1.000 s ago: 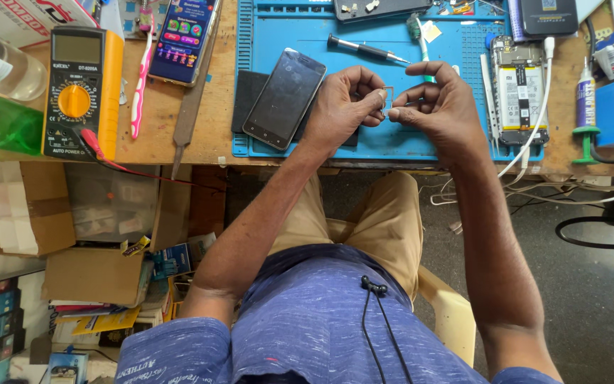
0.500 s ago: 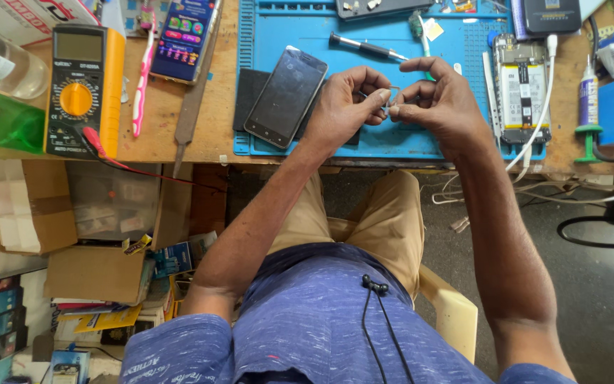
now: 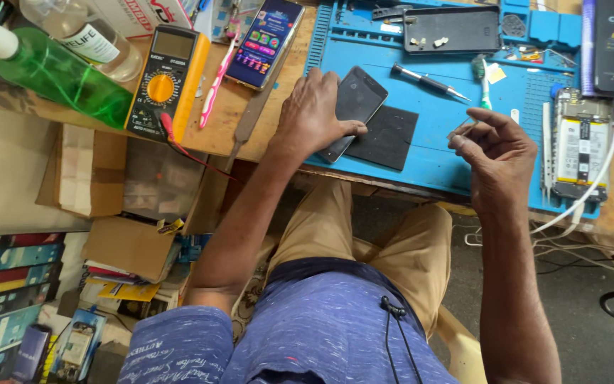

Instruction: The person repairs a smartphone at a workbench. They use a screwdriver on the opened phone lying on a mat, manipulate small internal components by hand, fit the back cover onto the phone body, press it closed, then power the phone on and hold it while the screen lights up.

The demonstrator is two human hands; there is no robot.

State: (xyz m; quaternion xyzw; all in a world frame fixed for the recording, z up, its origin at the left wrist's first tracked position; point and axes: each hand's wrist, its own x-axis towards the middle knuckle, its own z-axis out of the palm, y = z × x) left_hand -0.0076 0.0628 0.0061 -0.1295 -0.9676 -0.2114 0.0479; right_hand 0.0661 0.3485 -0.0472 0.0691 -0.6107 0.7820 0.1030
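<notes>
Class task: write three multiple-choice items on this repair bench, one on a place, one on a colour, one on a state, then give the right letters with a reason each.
1. Where does the left hand rest?
A on the dark phone
B on the multimeter
C on the bottle

2. What colour is the mat?
A red
B blue
C white

3. What is the right hand doing?
A lying flat
B pinching a small part
C holding the screwdriver

Answers:
1 A, its palm covers the phone's edge.
2 B, the mat is blue throughout.
3 B, its fingers grip a thin part above the mat.

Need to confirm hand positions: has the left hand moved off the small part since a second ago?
Yes. The left hand went left across the blue mat, onto the dark phone.
</notes>
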